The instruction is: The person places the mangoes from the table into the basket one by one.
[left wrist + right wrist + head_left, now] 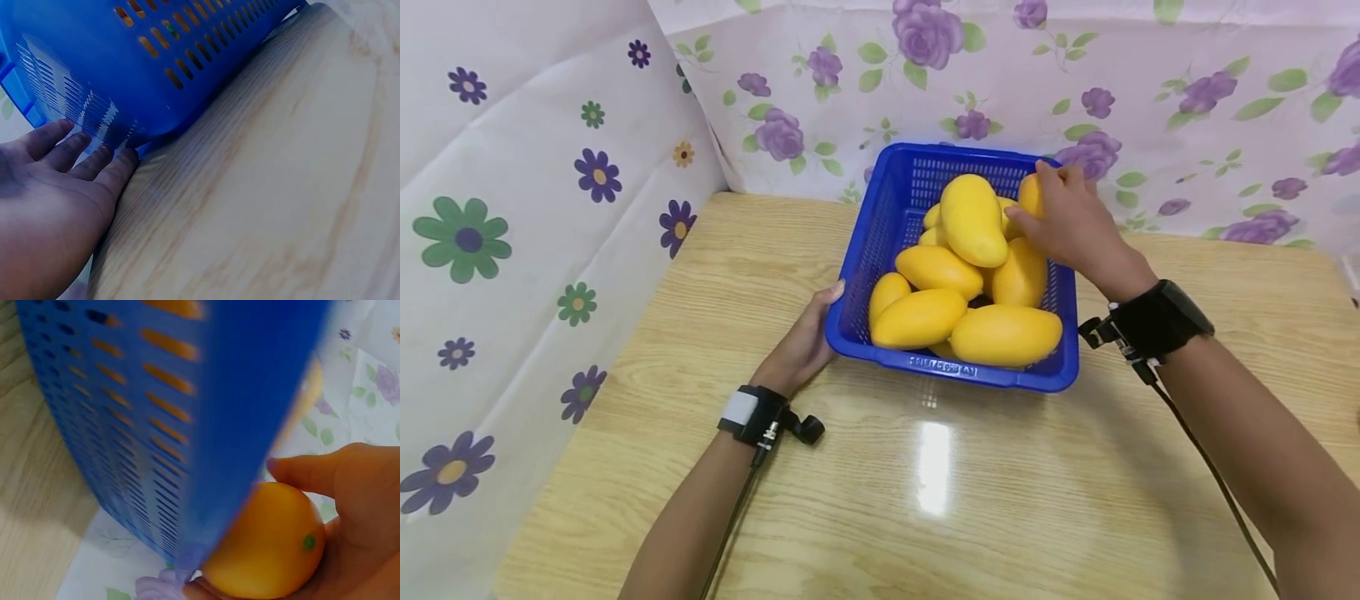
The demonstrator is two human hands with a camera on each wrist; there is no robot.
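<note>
The left hand [801,346] lies flat against the basket [865,250] to steady it, while the right hand [1067,225] grips a mango [265,544] in its palm

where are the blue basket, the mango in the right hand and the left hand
blue basket [951,367], head view, front rim
mango [265,547], right wrist view, middle of its skin
left hand [801,346], head view, back of hand

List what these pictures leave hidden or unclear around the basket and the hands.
- Head view: right hand covers most of its mango.
- Head view: lower mangoes are buried under the pile in the basket.
- Left wrist view: left hand cut off by the edge; thumb unseen.
</note>
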